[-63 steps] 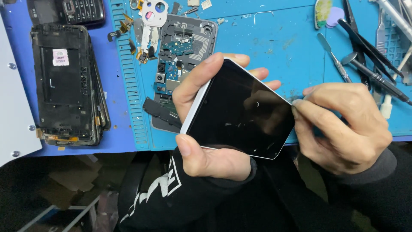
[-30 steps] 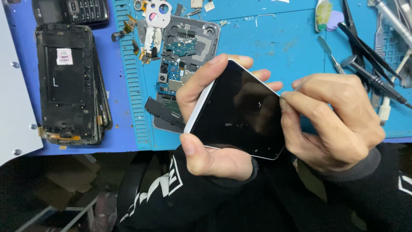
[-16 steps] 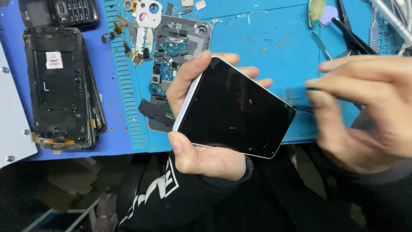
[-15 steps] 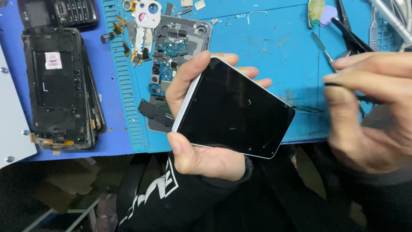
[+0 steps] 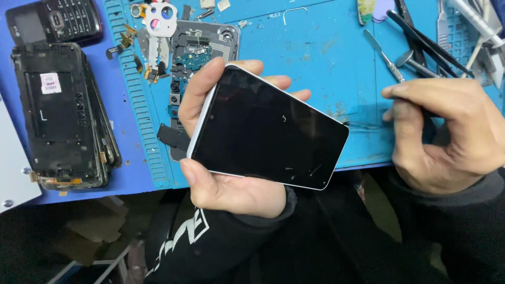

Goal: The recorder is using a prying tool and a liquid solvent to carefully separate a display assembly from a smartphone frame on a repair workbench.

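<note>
Black glass fills the middle of the head view: a white-framed smartphone with a dark, lightly scratched screen (image 5: pixel 268 134) lies tilted in the left hand (image 5: pixel 231 184), thumb along its lower left corner and fingers curled over the top edge, held clear above the front edge of the bench. The right hand (image 5: pixel 447 131) is off to the right, apart from the phone, its thumb and forefinger pinched together on a thin dark tool (image 5: pixel 428 113) that is mostly hidden by the fingers; what kind of tip it has cannot be told.

Under both hands lies a blue silicone work mat (image 5: pixel 315 52). On it, behind the phone, rests an opened phone back with exposed circuit parts (image 5: pixel 202 50). A stack of black stripped phone frames (image 5: pixel 63 115) lies at the left, with a black keypad phone (image 5: pixel 55 21) above it. Metal tweezers and spudgers (image 5: pixel 421 47) are spread at the upper right.

To work the seam well, I would judge that the left grip should stay firm on the frame edges, not the glass, while the tool meets the edge at a shallow angle with light pressure.
</note>
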